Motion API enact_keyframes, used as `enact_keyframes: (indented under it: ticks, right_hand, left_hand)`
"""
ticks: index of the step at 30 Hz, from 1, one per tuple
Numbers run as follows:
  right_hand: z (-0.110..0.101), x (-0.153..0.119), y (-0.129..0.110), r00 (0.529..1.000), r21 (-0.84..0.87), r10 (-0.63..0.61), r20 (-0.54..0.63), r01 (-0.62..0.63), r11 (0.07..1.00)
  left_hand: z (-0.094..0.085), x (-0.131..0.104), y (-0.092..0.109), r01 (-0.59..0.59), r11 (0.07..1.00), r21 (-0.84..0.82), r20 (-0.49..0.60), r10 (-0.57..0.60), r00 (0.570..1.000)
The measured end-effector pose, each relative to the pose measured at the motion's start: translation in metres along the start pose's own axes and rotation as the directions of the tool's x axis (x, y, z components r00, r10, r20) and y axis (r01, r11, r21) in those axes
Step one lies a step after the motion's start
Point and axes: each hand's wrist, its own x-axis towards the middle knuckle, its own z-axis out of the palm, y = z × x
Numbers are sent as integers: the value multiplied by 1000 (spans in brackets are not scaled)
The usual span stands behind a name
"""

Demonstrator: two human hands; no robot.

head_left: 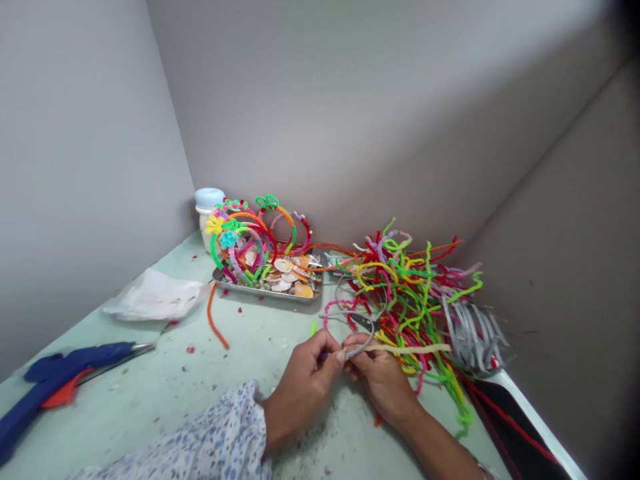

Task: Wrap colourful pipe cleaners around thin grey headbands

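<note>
Fingertips meeting, my left hand (307, 377) and my right hand (380, 380) work close together above the table. A thin grey headband (369, 340) curves up from between them, and my left hand is closed on its end. My right hand pinches a pale yellow pipe cleaner (413, 349) against the band; its long free end sticks out to the right. A bit of purple shows at my left fingers, mostly hidden. Just beyond the hands lies a tangled heap of colourful pipe cleaners (405, 287).
Finished pipe-cleaner headbands (240, 233) rest on a metal tray (270, 293) of shells. Behind stands a jar with a blue lid (209, 198). At left lie a plastic bag (155, 297) and a blue glue gun (75, 360). Grey headbands (475, 333) are bundled at right.
</note>
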Motion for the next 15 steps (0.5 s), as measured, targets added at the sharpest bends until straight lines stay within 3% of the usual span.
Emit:
enact_keyframes:
  ticks: [6, 15]
  right_hand:
    - [3, 3, -1, 999, 158, 43, 21, -45, 986]
    - [0, 1, 5, 999, 60, 45, 27, -47, 997]
  left_hand:
    - [1, -1, -1, -26, 998, 54, -29, 28, 999]
    - [4, 0, -10, -73, 987, 144, -105, 89, 991]
